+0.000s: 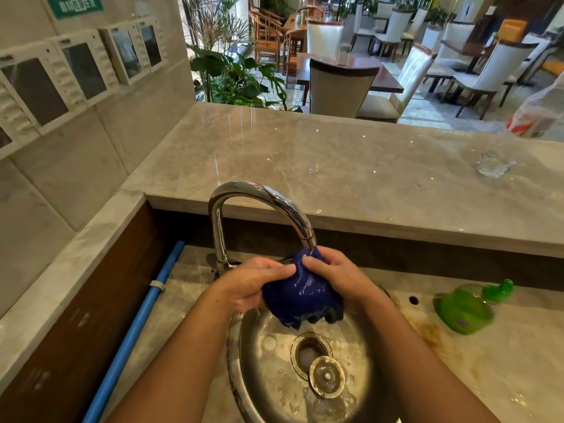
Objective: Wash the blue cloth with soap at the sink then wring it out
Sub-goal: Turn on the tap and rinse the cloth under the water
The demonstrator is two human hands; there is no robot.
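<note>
Underneath, a pale marble surface (305,154) is being laid out on two levels: a raised ledge is running across the back, and a lower, wet level is carrying one round steel sink (244,377). One blue cloth (300,296) is being held bunched above the basin, its top touching the mouth of one chrome faucet (259,196) and its wet lower edge hanging over the bowl. It is being gripped from both sides: the left hand (256,280) is being curled round its left part and the right hand (338,273) round its right part, the fingertips nearly meeting on top. One drain (306,352) is being left uncovered, with one metal stopper (326,375) lying at its rim. One green soap bottle (467,306) is lying on its side on the lower level, right of the sink and well apart from the hands. One blue pipe (134,328) is running along the left side. One clear crumpled object (493,163) is being carried on the ledge; what it is cannot be told. On the tiled wall, four white panels (82,68) are being shown whole, a fifth being cut off at the edge. Beyond the ledge, a dining room is being shown with green plants (235,74), dark tables and many white-backed chairs (335,87), too many to be counted surely.
</note>
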